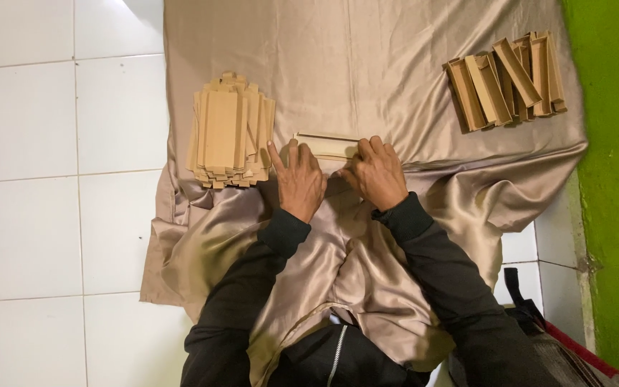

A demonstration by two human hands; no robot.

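Here, both the left hand (pixel 299 179) and right hand (pixel 375 172) press spread fingers onto a long cardboard strip (pixel 326 145) lying on the tan cloth (pixel 367 72) between the flat stack (pixel 229 130) and folded trays (pixel 506 82), so creasing evenly along its edge looks wise.

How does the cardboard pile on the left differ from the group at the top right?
The left pile holds flat, unfolded cutouts stacked on one another; the right group holds pieces folded into long open trays, leaning side by side. The left pile lies beside the left hand; the right group lies apart from both hands. Both are brown cardboard on the tan cloth.
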